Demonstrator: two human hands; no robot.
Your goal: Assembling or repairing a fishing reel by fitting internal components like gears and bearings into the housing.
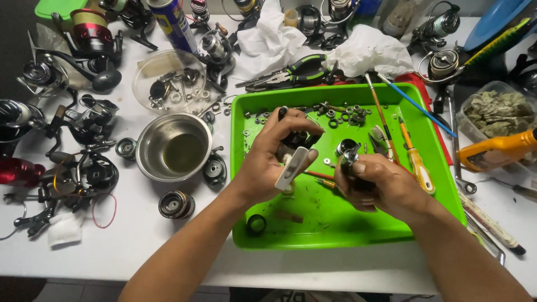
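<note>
Reel part [348, 154], dark metal, sits pinched in right hand [380, 187] over green tray [335, 223]. Left hand [271, 162] is closed round a black reel body [293, 140] w/ a white flat tool [292, 168] under the thumb. Best kept low over tray so small washers [341, 114] & bits drop inside, not onto desk [140, 240]; firm grip, no twisting hard.
</note>
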